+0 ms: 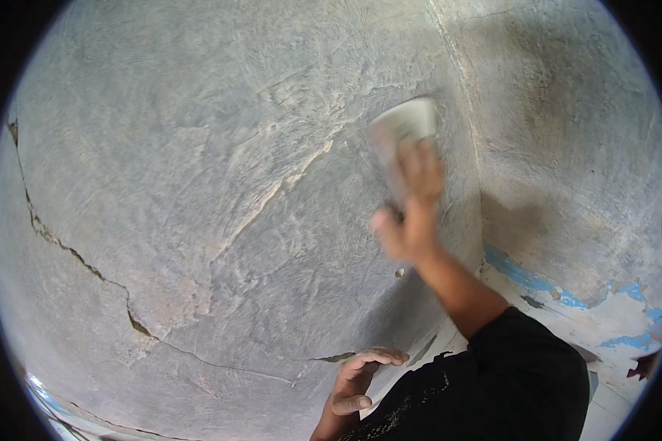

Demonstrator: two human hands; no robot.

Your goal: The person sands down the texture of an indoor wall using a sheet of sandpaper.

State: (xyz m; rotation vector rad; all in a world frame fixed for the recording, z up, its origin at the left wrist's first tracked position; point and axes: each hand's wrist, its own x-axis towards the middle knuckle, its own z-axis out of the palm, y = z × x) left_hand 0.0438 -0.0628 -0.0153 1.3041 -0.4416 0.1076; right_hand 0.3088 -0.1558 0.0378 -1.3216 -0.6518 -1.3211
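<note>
My right hand (419,182) is raised against a rough grey plaster wall (287,220), near its inside corner. Under its fingers is a pale, broad flat tool (411,118), wide end upward; motion blur hides whether it is a scraper or a sanding sheet. My left hand (364,375) is low in front of my body, fingers curled and thumb apart, with nothing in it. A ragged pale ridge (276,195) runs diagonally over the plaster, left of the tool.
A long crack (88,264) winds down the wall's left side, and a short gap (336,357) lies behind my left hand. The adjoining wall (557,138) stands at right, with peeling blue paint (524,278) low down. Pale floor tiles (612,413) show at lower right.
</note>
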